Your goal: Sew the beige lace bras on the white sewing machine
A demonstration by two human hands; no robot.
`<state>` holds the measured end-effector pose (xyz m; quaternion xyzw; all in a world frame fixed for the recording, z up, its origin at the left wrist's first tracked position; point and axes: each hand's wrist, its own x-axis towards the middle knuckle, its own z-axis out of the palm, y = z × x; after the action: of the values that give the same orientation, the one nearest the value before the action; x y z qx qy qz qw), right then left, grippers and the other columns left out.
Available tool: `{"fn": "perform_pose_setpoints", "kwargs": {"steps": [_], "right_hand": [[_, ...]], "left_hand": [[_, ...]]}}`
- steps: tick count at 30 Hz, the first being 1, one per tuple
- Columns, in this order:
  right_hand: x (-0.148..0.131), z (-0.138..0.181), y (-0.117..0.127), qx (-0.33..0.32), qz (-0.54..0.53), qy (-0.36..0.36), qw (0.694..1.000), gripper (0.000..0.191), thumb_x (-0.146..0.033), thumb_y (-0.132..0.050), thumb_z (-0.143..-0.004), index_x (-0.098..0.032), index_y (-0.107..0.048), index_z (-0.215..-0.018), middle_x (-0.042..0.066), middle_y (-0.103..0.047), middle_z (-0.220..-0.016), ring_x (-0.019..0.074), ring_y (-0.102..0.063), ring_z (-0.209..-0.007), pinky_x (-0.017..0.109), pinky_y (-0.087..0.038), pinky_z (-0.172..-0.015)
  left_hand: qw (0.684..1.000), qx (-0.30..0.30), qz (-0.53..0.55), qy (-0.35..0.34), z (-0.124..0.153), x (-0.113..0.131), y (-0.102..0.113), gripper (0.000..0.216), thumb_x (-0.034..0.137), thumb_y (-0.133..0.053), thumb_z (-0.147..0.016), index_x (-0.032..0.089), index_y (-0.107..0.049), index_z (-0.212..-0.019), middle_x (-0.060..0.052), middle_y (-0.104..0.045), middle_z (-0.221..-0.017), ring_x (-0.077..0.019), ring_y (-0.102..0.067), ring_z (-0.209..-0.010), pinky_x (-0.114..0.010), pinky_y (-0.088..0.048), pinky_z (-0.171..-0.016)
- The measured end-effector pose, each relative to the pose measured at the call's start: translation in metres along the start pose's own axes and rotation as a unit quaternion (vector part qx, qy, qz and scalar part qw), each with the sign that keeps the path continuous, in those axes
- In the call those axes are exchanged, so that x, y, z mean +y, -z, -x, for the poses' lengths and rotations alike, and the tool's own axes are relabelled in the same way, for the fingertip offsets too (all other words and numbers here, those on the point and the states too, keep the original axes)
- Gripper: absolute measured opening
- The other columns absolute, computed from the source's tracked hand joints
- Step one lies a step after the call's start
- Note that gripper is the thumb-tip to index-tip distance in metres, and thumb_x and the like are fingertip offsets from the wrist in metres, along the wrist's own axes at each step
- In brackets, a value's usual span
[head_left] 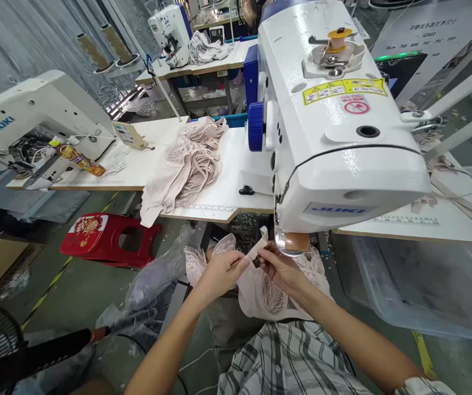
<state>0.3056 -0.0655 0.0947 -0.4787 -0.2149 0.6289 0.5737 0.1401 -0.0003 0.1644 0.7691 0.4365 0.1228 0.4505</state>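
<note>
Both forearms reach forward from the body and converge below the near edge of the tabletop (232,164). Left hand (222,274): palm turned inward, thumb and fingers closed in a pinch on a beige strip (256,251). Right hand (284,272): wrist bent toward the left hand, fingers pinched together at the same strip, just beside the metal plate (284,245) beneath the sewing machine (343,137). The strip's free end stands up between the hands. The beige garment (256,299) hangs under them, over the lap. A garment pile (192,164) overhangs the tabletop's near edge, left of the machine.
</note>
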Motion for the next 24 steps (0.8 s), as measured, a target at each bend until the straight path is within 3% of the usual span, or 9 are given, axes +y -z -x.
{"fn": "perform_pose_setpoints", "kwargs": {"steps": [3, 7, 9, 11, 14, 18, 21, 24], "right_hand": [[0.014, 0.005, 0.011, 0.088, 0.141, 0.114, 0.979, 0.035, -0.056, -0.067, -0.080, -0.022, -0.059, -0.080, 0.003, -0.063, -0.074, 0.0197, -0.062, -0.071, 0.035, -0.054, -0.070], [0.031, 0.013, 0.030, 0.063, 0.405, 0.258, 0.875, 0.021, -0.038, -0.055, -0.089, -0.022, -0.061, -0.077, 0.006, -0.065, -0.077, 0.0216, -0.060, -0.072, 0.035, -0.051, -0.067], [0.035, 0.015, 0.039, 0.040, 0.470, 0.301, 0.829, 0.019, -0.032, -0.054, -0.088, -0.022, -0.061, -0.074, 0.008, -0.066, -0.083, 0.0231, -0.061, -0.077, 0.037, -0.050, -0.069], [0.034, 0.019, 0.045, 0.033, 0.499, 0.324, 0.803, 0.017, -0.029, -0.053, -0.089, -0.022, -0.063, -0.078, 0.008, -0.067, -0.087, 0.0232, -0.062, -0.080, 0.037, -0.051, -0.070], [0.026, 0.027, 0.050, 0.062, 0.478, 0.329, 0.812, 0.016, -0.033, -0.055, -0.091, -0.022, -0.067, -0.093, 0.006, -0.068, -0.084, 0.0195, -0.063, -0.072, 0.033, -0.053, -0.066], [0.014, 0.031, 0.046, 0.075, 0.487, 0.289, 0.821, 0.031, -0.038, -0.057, -0.092, -0.020, -0.070, -0.114, 0.007, -0.071, -0.087, 0.0162, -0.063, -0.064, 0.032, -0.055, -0.064], [0.009, 0.030, 0.044, 0.083, 0.475, 0.267, 0.835, 0.029, -0.038, -0.059, -0.091, -0.022, -0.073, -0.111, 0.007, -0.072, -0.091, 0.0152, -0.064, -0.066, 0.031, -0.057, -0.066], [0.012, 0.028, 0.045, 0.094, 0.444, 0.306, 0.837, 0.024, -0.037, -0.059, -0.093, -0.022, -0.075, -0.102, 0.006, -0.073, -0.093, 0.0151, -0.067, -0.068, 0.029, -0.058, -0.064]], "left_hand": [[0.989, 0.121, 0.056, 0.055, -0.010, -0.018, -0.030, 0.024, 0.043, -0.061, -0.081, 0.019, -0.061, -0.077, -0.003, -0.063, -0.074, -0.0191, -0.057, -0.074, -0.030, -0.044, -0.065], [0.983, 0.051, 0.158, 0.078, -0.017, -0.029, -0.070, 0.041, 0.055, -0.052, -0.083, 0.017, -0.063, -0.071, -0.004, -0.065, -0.067, -0.0185, -0.062, -0.068, -0.030, -0.050, -0.064], [0.977, 0.046, 0.194, 0.081, -0.018, -0.029, -0.081, 0.044, 0.057, -0.048, -0.085, 0.016, -0.065, -0.080, -0.005, -0.068, -0.073, -0.0187, -0.064, -0.074, -0.030, -0.052, -0.068], [0.973, 0.062, 0.206, 0.082, -0.016, -0.025, -0.084, 0.042, 0.055, -0.048, -0.086, 0.016, -0.064, -0.087, -0.005, -0.069, -0.079, -0.0180, -0.064, -0.077, -0.030, -0.052, -0.072], [0.974, 0.069, 0.201, 0.076, -0.010, -0.016, -0.082, 0.035, 0.049, -0.050, -0.088, 0.017, -0.062, -0.091, -0.004, -0.067, -0.081, -0.0165, -0.061, -0.076, -0.029, -0.050, -0.073], [0.978, 0.040, 0.199, 0.051, 0.000, -0.008, -0.078, 0.033, 0.047, -0.052, -0.088, 0.017, -0.063, -0.094, -0.004, -0.068, -0.083, -0.0170, -0.062, -0.077, -0.029, -0.050, -0.072], [0.978, 0.023, 0.201, 0.056, 0.003, -0.003, -0.076, 0.035, 0.047, -0.051, -0.089, 0.017, -0.065, -0.097, -0.005, -0.070, -0.083, -0.0181, -0.064, -0.078, -0.029, -0.051, -0.071], [0.983, 0.001, 0.173, 0.068, -0.001, -0.001, -0.075, 0.036, 0.048, -0.050, -0.089, 0.017, -0.067, -0.091, -0.005, -0.069, -0.079, -0.0178, -0.062, -0.074, -0.027, -0.049, -0.066]]}}
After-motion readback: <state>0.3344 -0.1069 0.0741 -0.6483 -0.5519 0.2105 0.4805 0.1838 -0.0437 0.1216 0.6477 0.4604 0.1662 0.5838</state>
